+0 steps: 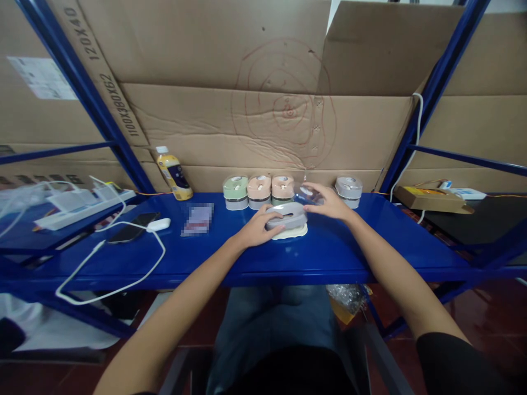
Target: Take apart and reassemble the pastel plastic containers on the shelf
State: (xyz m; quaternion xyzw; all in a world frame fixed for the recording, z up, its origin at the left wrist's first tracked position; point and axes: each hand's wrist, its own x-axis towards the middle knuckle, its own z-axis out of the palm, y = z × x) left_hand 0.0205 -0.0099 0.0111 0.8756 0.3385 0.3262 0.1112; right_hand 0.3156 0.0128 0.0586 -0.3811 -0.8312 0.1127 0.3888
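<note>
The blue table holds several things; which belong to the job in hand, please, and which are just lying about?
Likely in use: grey container, clear cover, scalloped mat, similar containers.
Apparently lying about: yellow bottle, dark phone, pixelated item, white plug.

The rounded grey box stood roughly upright, its longer side running left to right, with a long dark recess in its top. A pale scalloped mat showed below its near side, though whether the two touched was unclear. The clear cover was off, just beyond the box's far right edge.
</note>
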